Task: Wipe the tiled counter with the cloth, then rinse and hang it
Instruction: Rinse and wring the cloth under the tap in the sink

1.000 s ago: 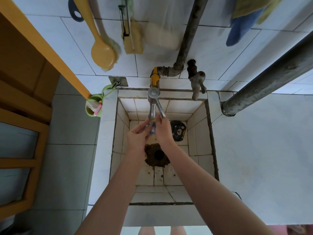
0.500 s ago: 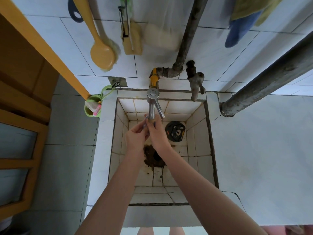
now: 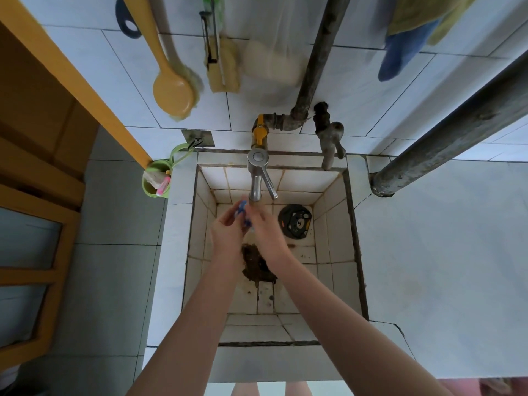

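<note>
The left hand (image 3: 227, 234) pinches a wad of blue cloth (image 3: 243, 207), fingers curled round it so only small scraps of blue show above and beside the knuckles. The right hand (image 3: 267, 231) closes in from the other side, touching the same wad; its back faces the camera, so whether its fingers wrap the cloth or merely press it cannot be told. The two hands meet just under the spout of the steel tap (image 3: 256, 181) — the sensible place for rinsing, with runoff falling toward the dark, stained drain (image 3: 257, 264) below the wrists. Whether water is flowing is unclear. Bunching the cloth small between both hands likely lets it be rubbed and squeezed, which suits the rinse step; hanging is not yet done.

Around them stand the tiled sink (image 3: 334, 224) walls, with a round black strainer (image 3: 295, 221) lying on the floor to the right, apart from the hands. The pale counter (image 3: 443, 267) spreads to the right. On the wall above hang other cloths (image 3: 400, 55) — probably where this one goes.
</note>
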